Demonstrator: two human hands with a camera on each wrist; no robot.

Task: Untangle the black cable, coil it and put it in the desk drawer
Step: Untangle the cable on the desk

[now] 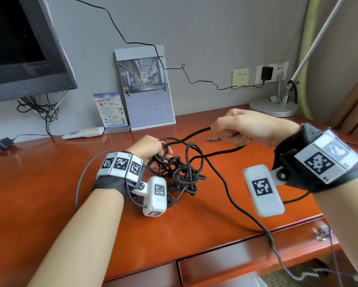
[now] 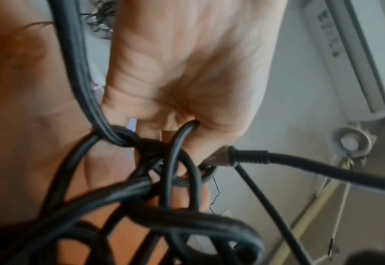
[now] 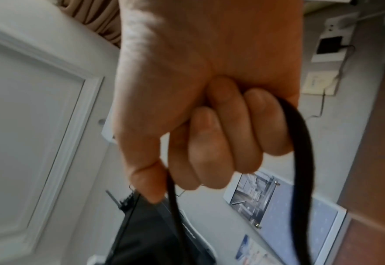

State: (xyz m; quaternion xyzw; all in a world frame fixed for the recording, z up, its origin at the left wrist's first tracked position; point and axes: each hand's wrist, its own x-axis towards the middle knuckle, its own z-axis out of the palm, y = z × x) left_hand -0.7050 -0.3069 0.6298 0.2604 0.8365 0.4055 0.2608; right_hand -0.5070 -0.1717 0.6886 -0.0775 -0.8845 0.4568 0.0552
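Evidently mid-untangle | black cable [image 1: 182, 172] lay knotted at desk [image 1: 49, 183] centre — light, limp, snag-prone | left hand [image 1: 149, 149] pinched a loop at the knot's 11 o'clock | right hand [image 1: 248, 127] fisted round a freed strand at 2 o'clock | best held near the plug [image 1: 214, 139] — pull gently.

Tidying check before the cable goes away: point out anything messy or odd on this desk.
The black cable lies knotted in a heap mid-desk, one strand trailing over the desk front edge. Both hands grip it: left hand at the knot, right hand on a freed length.
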